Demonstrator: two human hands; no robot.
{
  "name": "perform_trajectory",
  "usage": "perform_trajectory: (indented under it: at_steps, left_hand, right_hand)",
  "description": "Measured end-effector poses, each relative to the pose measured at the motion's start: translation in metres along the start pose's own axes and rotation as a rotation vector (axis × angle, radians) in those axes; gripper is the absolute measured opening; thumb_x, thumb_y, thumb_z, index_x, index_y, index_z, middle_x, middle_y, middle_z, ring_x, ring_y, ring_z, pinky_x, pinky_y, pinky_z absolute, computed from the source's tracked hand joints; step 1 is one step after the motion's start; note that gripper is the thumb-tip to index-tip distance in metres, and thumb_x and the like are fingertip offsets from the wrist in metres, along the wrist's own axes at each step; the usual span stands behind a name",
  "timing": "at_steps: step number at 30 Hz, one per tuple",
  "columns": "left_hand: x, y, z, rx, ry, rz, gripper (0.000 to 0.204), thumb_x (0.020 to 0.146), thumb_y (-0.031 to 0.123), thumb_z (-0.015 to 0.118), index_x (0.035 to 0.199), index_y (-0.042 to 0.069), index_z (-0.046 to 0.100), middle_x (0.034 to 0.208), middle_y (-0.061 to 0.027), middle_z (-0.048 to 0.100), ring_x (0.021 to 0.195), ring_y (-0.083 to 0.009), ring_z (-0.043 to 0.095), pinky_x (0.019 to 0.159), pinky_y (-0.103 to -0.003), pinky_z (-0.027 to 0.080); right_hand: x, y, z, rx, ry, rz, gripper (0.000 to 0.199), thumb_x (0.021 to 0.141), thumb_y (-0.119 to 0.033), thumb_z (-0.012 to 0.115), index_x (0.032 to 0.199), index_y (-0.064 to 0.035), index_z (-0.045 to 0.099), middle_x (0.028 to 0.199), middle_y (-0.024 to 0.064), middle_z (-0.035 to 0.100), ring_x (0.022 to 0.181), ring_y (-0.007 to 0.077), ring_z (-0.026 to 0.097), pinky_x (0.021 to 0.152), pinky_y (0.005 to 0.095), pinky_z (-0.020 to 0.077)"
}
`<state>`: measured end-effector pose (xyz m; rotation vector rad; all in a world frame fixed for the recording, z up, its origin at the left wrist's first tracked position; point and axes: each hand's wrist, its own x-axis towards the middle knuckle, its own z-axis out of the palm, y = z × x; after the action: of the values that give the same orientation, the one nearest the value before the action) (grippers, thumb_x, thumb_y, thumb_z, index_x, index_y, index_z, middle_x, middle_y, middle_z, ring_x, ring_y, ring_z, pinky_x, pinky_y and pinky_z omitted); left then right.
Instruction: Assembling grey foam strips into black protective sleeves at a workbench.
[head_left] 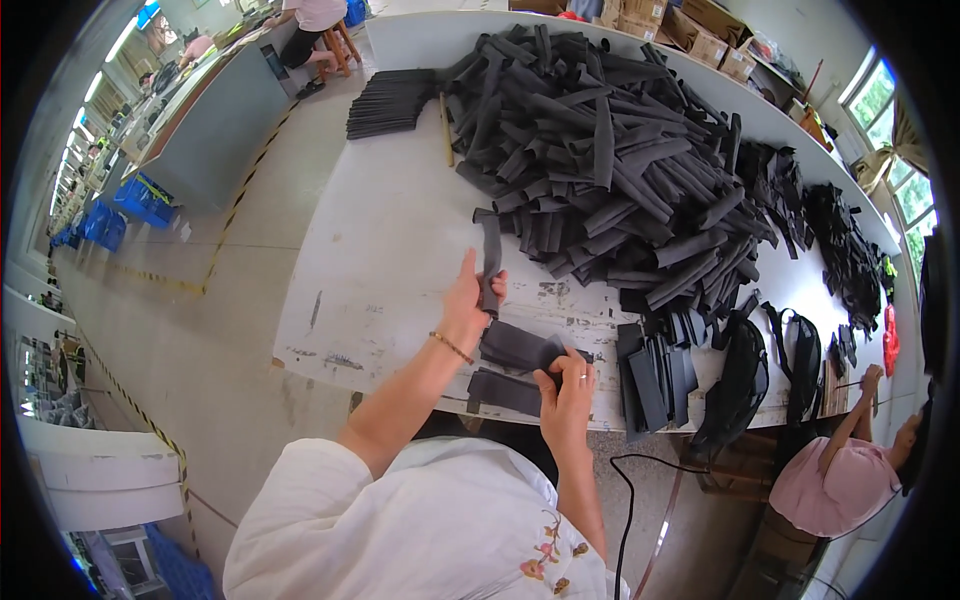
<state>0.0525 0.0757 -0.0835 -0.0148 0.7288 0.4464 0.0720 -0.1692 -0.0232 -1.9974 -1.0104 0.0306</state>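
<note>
Black foam strip [489, 262], lower end hidden in left hand [467, 305].

Grey concrete floor [200, 330] is running past a long white worktable [400, 220], its top scuffed and stained near the front edge. Yellow-black hazard tape [232, 215] is marking lanes on the floor. Blue plastic crates [140, 200] are sitting by a grey bench [215, 125] at upper left. Cardboard boxes [690, 30] are stacking up along the far side. Daylight is coming in through windows [890, 130] at right.
</note>
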Motion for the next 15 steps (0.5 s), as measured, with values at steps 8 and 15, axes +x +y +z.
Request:
perform_trajectory:
  at_steps: [8, 15]
  left_hand:
    - [-0.063, -0.028, 0.03, 0.359, -0.287, 0.003, 0.024, 0.099, 0.017, 0.055, 0.113, -0.002, 0.057, 0.108, -0.0159, 0.066, 0.089, -0.0242, 0.068, 0.072, -0.031, 0.057]
    - [-0.063, -0.041, 0.026, 0.623, -0.37, 0.011, 0.028, 0.098, 0.009, 0.054, 0.125, 0.0, 0.052, 0.113, -0.016, 0.065, 0.096, -0.0292, 0.068, 0.086, -0.037, 0.057]
  right_hand:
    - [0.002, -0.007, -0.005, 0.018, -0.058, 0.09, 0.037, 0.084, -0.015, 0.072, 0.116, -0.0072, 0.055, 0.123, 0.009, 0.06, 0.099, 0.0334, 0.051, 0.089, 0.0426, 0.0373]
    - [0.001, -0.007, -0.017, -0.011, 0.014, 0.098, 0.049, 0.077, -0.012, 0.077, 0.123, -0.0061, 0.061, 0.121, 0.0108, 0.06, 0.101, 0.0319, 0.055, 0.091, 0.0405, 0.0426]
